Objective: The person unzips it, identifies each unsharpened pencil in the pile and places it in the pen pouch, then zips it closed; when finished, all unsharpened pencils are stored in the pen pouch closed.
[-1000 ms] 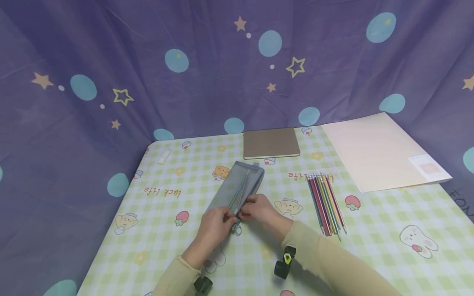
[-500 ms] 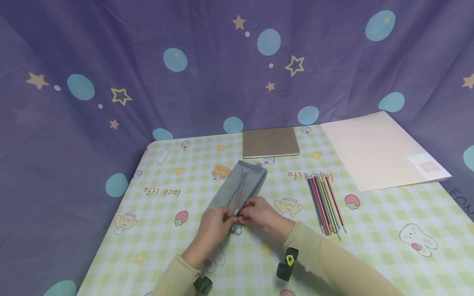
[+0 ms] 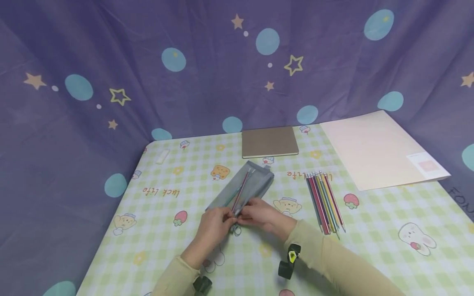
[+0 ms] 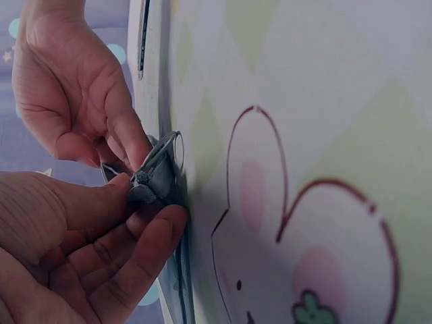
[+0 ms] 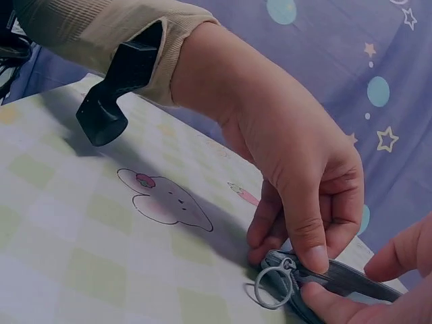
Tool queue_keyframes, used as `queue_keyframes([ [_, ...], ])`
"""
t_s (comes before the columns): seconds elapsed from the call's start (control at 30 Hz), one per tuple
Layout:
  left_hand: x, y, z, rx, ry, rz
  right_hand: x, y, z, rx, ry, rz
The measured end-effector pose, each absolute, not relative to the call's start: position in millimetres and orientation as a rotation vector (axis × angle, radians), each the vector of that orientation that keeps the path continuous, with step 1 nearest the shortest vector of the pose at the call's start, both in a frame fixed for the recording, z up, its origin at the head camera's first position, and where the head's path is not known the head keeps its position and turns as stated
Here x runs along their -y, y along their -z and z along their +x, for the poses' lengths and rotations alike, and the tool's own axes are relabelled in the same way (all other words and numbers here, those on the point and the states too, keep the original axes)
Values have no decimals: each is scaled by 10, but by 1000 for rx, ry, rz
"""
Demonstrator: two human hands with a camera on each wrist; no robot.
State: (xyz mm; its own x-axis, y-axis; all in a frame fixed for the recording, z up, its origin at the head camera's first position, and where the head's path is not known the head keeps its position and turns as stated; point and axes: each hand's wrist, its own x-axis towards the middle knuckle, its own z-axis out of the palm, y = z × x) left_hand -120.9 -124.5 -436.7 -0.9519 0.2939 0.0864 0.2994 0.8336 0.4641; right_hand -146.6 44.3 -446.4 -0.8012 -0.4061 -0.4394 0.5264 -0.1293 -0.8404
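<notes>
Left hand [image 3: 214,225] and right hand [image 3: 261,214] close together, both pinch near end of grey pencil pouch [image 3: 253,187], well in from table [image 3: 374,263] far edge; loose pencils [image 3: 324,203] lie nearer right edge.

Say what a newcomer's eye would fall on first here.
Probably the gray-blue pouch in the middle of the table, its near end pinched by the left hand and right hand. Next might come the colored pencils lying together to its right. Behind everything, the star-printed purple curtain stands out.
</notes>
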Motion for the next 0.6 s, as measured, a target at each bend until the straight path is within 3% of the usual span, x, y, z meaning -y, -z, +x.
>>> queue_keyframes([
  [0.33,1239,4392,-1202,3002,814,-395,-539,4474,-1399,-1679,1989,10],
  [0.6,1226,4381,-1215,2981,847,-352,-963,4377,-1366,-1855,1889,-163],
])
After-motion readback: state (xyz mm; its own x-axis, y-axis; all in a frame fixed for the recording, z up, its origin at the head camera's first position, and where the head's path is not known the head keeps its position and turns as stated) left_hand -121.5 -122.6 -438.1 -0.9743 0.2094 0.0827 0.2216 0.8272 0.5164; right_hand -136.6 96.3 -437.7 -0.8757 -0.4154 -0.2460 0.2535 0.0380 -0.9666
